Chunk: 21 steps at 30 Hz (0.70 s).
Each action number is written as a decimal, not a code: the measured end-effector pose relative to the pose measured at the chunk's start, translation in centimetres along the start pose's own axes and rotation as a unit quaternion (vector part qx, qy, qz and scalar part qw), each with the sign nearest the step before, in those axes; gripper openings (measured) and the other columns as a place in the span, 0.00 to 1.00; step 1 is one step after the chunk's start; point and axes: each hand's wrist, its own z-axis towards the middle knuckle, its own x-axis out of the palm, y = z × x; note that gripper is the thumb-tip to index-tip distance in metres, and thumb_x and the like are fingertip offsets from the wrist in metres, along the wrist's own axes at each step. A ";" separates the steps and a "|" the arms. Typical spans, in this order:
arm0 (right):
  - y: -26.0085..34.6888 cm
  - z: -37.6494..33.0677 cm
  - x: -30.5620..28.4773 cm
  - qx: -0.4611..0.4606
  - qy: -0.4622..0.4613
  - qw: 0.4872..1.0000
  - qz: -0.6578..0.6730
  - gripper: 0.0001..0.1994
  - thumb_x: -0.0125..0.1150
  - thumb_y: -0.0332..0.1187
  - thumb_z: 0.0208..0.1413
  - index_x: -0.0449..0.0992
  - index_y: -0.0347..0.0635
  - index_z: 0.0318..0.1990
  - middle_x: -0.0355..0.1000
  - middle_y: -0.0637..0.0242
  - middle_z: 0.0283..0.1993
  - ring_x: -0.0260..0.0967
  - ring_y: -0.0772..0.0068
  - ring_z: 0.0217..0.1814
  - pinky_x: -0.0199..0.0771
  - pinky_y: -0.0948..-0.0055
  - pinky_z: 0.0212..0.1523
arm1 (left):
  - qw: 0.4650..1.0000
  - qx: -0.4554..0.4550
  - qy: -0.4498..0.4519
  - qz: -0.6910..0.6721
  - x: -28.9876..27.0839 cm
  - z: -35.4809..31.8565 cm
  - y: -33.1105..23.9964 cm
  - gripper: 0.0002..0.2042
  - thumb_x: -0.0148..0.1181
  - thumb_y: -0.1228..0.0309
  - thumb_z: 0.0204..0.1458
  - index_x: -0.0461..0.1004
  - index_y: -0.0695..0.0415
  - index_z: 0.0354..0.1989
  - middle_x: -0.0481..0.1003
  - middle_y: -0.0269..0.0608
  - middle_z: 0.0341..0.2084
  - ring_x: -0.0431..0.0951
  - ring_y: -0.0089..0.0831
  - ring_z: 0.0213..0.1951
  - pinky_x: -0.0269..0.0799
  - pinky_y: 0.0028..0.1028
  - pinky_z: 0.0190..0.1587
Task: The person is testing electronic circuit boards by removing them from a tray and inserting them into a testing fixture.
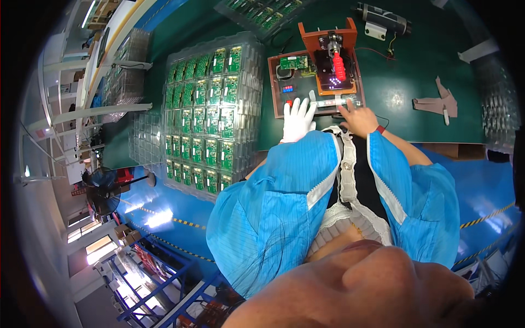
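Observation:
My left hand (298, 121), in a white glove, lies with its fingers stretched and apart at the front left edge of an orange-brown test fixture (278, 98). My right hand (360, 121) is bare, its fingers apart, reaching to the fixture's front right edge. Between the hands, a pale strip (327, 103) runs along the front of the fixture, close to the fingertips of both. A toggle clamp with a red handle (339, 66) stands over a dark plate with small lit dots. A green circuit board (294, 62) sits at the fixture's back left, above a small lit display (287, 89).
Stacked clear trays (247, 109) of green circuit boards stand to the left; another board tray (268, 12) lies at the back. A dark cylindrical device (385, 19) on a bracket is at the back right. A brown cloth-like piece (436, 104) lies on the green table (402, 82).

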 end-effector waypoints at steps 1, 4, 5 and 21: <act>0.0 0.0 0.1 0.000 -0.001 1.000 0.002 0.25 0.61 0.42 0.49 0.65 0.46 0.53 0.65 0.47 0.54 0.74 0.56 0.27 0.73 0.65 0.28 | 1.000 0.000 0.000 0.000 0.0 0.0 0.0 0.33 0.59 0.65 0.38 0.62 0.54 0.58 0.62 0.48 0.57 0.59 0.51 0.59 0.47 0.54 0.61; -0.1 0.0 0.6 -0.001 -0.006 1.000 0.007 0.24 0.61 0.42 0.49 0.65 0.46 0.53 0.64 0.46 0.54 0.74 0.56 0.27 0.73 0.64 0.28 | 1.000 0.000 0.005 0.004 0.0 -0.1 -0.1 0.33 0.59 0.65 0.38 0.62 0.54 0.58 0.62 0.48 0.57 0.59 0.51 0.59 0.47 0.54 0.61; -0.1 0.0 0.7 -0.002 -0.009 1.000 0.008 0.24 0.61 0.42 0.49 0.65 0.46 0.53 0.64 0.46 0.54 0.74 0.56 0.27 0.73 0.64 0.28 | 1.000 -0.001 0.005 0.006 0.0 -0.1 -0.1 0.33 0.59 0.65 0.38 0.62 0.54 0.58 0.62 0.48 0.57 0.59 0.51 0.59 0.46 0.53 0.61; -0.2 0.0 0.9 -0.006 -0.021 1.000 0.019 0.24 0.61 0.42 0.49 0.65 0.45 0.52 0.66 0.46 0.53 0.74 0.55 0.27 0.73 0.64 0.28 | 1.000 -0.005 0.021 0.022 0.5 -0.2 0.1 0.32 0.59 0.64 0.39 0.62 0.54 0.58 0.61 0.47 0.58 0.59 0.50 0.59 0.46 0.53 0.62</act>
